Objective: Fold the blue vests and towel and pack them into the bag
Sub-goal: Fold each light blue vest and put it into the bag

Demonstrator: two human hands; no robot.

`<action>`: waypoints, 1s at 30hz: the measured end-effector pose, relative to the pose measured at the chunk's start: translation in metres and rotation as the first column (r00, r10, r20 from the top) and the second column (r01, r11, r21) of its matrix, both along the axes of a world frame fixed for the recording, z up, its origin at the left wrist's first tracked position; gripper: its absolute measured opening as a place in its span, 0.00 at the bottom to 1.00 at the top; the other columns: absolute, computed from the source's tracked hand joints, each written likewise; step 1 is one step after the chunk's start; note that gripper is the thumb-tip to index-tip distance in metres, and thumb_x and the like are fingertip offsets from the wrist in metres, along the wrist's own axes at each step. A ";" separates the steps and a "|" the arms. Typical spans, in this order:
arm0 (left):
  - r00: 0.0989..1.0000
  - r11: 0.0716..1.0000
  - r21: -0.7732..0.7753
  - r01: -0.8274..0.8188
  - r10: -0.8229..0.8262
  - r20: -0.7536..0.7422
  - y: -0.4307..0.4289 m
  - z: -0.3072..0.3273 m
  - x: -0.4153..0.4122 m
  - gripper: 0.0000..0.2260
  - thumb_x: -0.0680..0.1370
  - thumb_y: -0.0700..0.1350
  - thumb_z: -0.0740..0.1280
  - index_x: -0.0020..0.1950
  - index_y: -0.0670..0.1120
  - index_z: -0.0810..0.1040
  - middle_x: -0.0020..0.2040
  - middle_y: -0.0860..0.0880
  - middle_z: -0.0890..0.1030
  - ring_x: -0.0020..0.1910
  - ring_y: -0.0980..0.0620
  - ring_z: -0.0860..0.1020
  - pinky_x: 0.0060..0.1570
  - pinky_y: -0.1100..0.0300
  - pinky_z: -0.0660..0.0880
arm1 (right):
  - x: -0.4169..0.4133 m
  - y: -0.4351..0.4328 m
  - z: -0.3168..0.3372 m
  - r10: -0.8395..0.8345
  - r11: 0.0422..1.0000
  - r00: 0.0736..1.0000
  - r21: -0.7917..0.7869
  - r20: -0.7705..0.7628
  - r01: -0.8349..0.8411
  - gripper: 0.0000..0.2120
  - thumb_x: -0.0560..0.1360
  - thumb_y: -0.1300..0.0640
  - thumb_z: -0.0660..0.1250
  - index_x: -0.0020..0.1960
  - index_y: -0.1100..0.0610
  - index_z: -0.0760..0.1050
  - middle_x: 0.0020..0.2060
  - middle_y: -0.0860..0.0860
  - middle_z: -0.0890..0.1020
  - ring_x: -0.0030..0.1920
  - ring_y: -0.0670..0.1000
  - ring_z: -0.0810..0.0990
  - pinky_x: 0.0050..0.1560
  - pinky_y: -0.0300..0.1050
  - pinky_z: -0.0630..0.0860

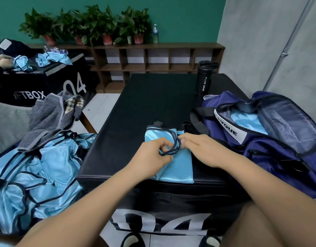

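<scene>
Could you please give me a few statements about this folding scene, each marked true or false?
1. The left hand and the right hand both touch the blue vest on the black box. True.
2. The navy bag is zipped shut. False: it gapes open, with light blue fabric inside.
3. The grey towel overlaps the pile of vests left of the box. True.
4. The sport bottle lies inside the bag. False: it stands upright on the box, beyond the bag.
</scene>
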State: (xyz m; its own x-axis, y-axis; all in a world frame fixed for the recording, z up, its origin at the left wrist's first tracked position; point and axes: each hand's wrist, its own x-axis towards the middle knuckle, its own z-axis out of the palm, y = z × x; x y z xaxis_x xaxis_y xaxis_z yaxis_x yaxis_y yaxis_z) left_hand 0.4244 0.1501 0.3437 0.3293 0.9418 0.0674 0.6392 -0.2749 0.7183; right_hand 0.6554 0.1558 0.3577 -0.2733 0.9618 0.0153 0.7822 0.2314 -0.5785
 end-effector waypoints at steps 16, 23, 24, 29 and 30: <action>0.947 0.953 -0.083 0.290 -0.274 0.166 -0.020 0.020 -0.012 0.20 0.84 0.52 0.69 0.75 0.62 0.72 0.72 0.67 0.76 0.74 0.66 0.72 0.74 0.58 0.67 | -0.004 -0.011 0.000 0.058 0.974 0.981 0.203 0.184 -0.096 0.13 0.80 0.50 0.66 0.63 0.42 0.72 0.56 0.41 0.73 0.56 0.46 0.77 0.56 0.55 0.78; 0.955 0.948 0.134 0.288 -0.274 -0.110 -0.012 0.014 -0.042 0.09 0.79 0.50 0.76 0.58 0.60 0.83 0.56 0.64 0.83 0.59 0.60 0.79 0.56 0.66 0.72 | -0.014 -0.029 -0.003 0.237 0.928 0.952 0.243 0.194 -0.281 0.09 0.79 0.43 0.70 0.55 0.46 0.79 0.50 0.41 0.78 0.55 0.43 0.74 0.62 0.45 0.70; 0.945 0.936 0.161 0.312 -0.288 -0.153 -0.011 0.013 -0.046 0.09 0.78 0.51 0.77 0.56 0.60 0.83 0.55 0.62 0.82 0.58 0.58 0.78 0.57 0.65 0.72 | -0.015 -0.032 -0.003 0.244 0.914 0.945 0.273 0.218 -0.299 0.10 0.78 0.40 0.70 0.54 0.45 0.79 0.50 0.41 0.77 0.54 0.43 0.72 0.62 0.44 0.67; 0.914 0.924 0.128 0.361 -0.323 -0.245 -0.011 0.014 -0.059 0.10 0.73 0.58 0.80 0.51 0.61 0.83 0.54 0.59 0.80 0.59 0.56 0.75 0.61 0.57 0.73 | -0.024 -0.046 -0.004 0.336 0.880 0.897 0.246 0.287 -0.408 0.22 0.75 0.27 0.67 0.57 0.43 0.78 0.51 0.39 0.74 0.56 0.43 0.70 0.66 0.42 0.65; 0.905 0.922 0.104 0.373 -0.337 -0.261 -0.012 0.014 -0.061 0.12 0.72 0.60 0.80 0.51 0.61 0.83 0.54 0.59 0.80 0.59 0.57 0.75 0.61 0.58 0.73 | -0.027 -0.049 -0.005 0.358 0.871 0.876 0.223 0.323 -0.438 0.25 0.74 0.26 0.67 0.58 0.44 0.77 0.52 0.39 0.73 0.56 0.43 0.70 0.65 0.42 0.66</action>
